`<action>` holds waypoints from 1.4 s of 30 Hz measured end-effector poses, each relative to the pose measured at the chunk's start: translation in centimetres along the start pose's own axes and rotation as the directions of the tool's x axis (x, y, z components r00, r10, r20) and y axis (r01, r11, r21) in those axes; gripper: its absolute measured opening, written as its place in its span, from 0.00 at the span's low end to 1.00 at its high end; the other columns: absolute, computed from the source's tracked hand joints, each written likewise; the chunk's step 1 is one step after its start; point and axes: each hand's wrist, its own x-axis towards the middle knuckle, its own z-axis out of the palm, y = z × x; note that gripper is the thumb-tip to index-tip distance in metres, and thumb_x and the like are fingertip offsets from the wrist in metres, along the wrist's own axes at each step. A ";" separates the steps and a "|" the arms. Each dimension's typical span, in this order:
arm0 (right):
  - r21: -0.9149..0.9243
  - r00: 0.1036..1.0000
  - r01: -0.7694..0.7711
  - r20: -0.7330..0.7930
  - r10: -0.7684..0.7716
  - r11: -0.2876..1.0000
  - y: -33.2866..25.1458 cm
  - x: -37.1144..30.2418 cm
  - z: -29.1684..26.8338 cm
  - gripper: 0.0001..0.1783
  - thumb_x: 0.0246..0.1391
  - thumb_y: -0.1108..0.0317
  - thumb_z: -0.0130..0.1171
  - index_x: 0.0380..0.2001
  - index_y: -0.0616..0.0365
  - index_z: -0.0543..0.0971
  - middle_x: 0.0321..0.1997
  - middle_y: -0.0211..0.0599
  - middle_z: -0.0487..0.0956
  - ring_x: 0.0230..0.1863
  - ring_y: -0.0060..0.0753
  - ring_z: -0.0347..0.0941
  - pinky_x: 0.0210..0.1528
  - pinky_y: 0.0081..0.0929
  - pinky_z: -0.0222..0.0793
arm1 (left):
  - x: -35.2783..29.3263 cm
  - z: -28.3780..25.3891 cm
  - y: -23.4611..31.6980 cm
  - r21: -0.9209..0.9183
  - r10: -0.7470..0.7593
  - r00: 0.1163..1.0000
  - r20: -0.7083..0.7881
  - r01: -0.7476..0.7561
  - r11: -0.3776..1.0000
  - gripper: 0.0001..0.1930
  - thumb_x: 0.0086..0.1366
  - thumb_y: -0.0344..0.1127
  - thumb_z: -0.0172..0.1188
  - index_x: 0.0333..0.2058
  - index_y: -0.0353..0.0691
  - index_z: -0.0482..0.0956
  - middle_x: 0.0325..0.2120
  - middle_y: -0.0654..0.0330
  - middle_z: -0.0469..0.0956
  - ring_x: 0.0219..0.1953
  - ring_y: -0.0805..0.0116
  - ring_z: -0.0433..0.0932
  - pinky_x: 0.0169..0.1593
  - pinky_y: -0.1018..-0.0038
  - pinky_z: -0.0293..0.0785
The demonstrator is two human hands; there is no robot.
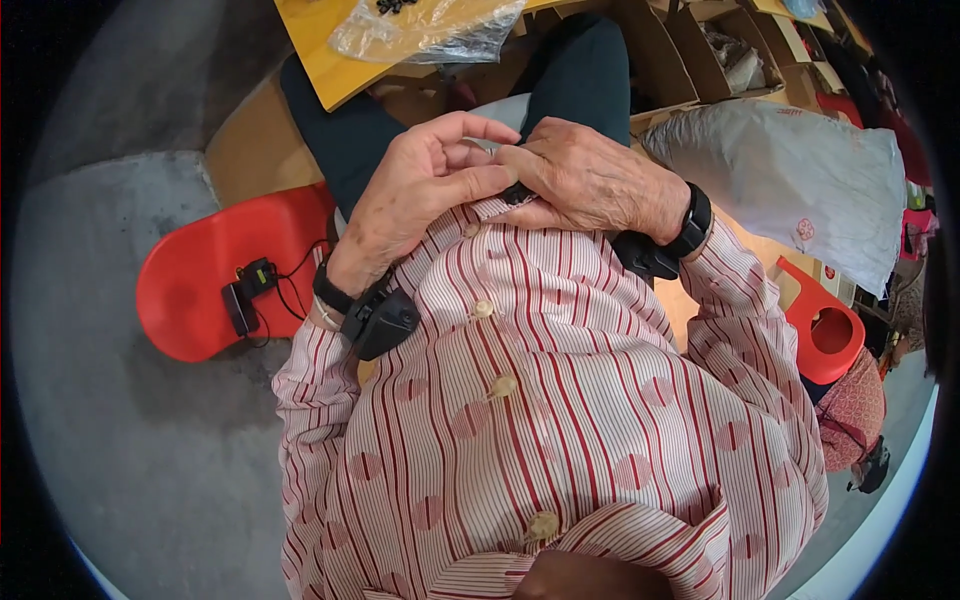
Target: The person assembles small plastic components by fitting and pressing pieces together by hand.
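At my lap, in front of the hem of the striped shirt, both hands meet. Between the fingertips a small black part shows; most of it is covered, so its exact kind cannot be made out. My right hand is closed round this part, thumb below and fingers bent over it. My left hand comes in from the other side, its thumb tip against the right fingers. The left index finger stretches above, while its other fingers curl in behind; whatever they pinch is hidden.
A yellow table carries a clear plastic bag and small black pieces. On the left, a red stool holds black devices with cables. To the right lie a large pale sack and open cardboard boxes.
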 end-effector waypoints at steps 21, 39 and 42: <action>0.002 0.999 -0.043 -0.007 0.043 0.999 0.0 -0.4 0.5 0.26 0.53 0.44 0.53 0.25 0.59 0.68 0.10 0.38 0.65 0.15 0.39 0.69 0.24 0.30 0.66 | 0.0 0.6 0.5 0.206 0.038 0.999 0.035 -0.044 0.978 0.20 0.58 0.21 0.53 0.52 0.33 0.69 0.34 0.61 0.76 0.35 0.80 0.74 0.40 0.85 0.71; 0.079 0.991 -0.112 0.089 0.104 0.991 0.4 0.1 0.0 0.22 0.53 0.47 0.55 0.35 0.58 0.75 0.14 0.39 0.72 0.18 0.41 0.73 0.24 0.33 0.68 | 0.6 0.1 -0.4 0.251 0.040 0.999 0.005 -0.040 0.967 0.19 0.55 0.23 0.57 0.48 0.34 0.71 0.27 0.63 0.77 0.30 0.81 0.72 0.36 0.83 0.68; 0.134 0.978 -0.161 0.156 0.139 0.978 0.3 0.3 -0.1 0.22 0.50 0.48 0.58 0.31 0.58 0.75 0.16 0.41 0.71 0.20 0.44 0.71 0.25 0.35 0.67 | 0.6 -0.1 -0.5 0.232 -0.003 0.999 0.036 -0.005 0.973 0.20 0.55 0.23 0.57 0.48 0.34 0.70 0.28 0.62 0.77 0.30 0.81 0.73 0.35 0.83 0.68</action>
